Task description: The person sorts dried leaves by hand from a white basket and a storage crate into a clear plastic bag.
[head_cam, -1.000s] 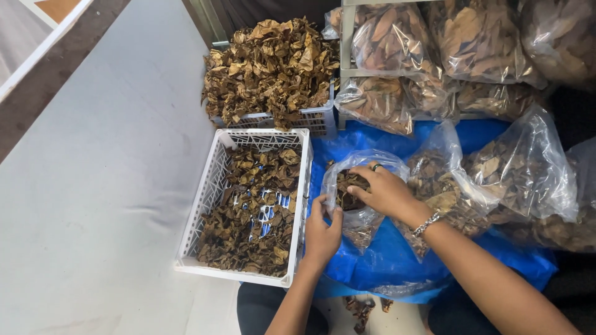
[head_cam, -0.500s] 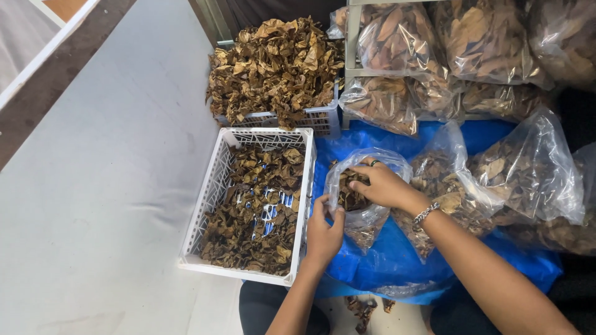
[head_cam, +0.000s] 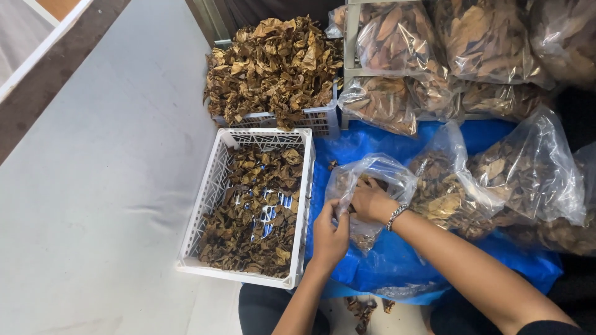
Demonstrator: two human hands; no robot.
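Seen from above, a left hand (head_cam: pixel 329 232) pinches the mouth of a clear bag (head_cam: pixel 366 186) on blue sheeting (head_cam: pixel 372 267) beside a white crate's (head_cam: pixel 211 186) right edge, while the right hand (head_cam: pixel 371 200) reaches inside among dried leaves (fingers hidden), filling apparently underway.

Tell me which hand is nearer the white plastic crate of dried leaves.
Left. The left hand pinches the clear plastic bag beside the white plastic crate; the right hand reaches into the bag, farther away.

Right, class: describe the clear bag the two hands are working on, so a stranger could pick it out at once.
Find the blue sheet right of the white crate. On its near part, beside the crate, sits a small clear bag of dried brown leaves. Unlike the other bags, its mouth is open, with the right hand inside and the left hand at its edge.
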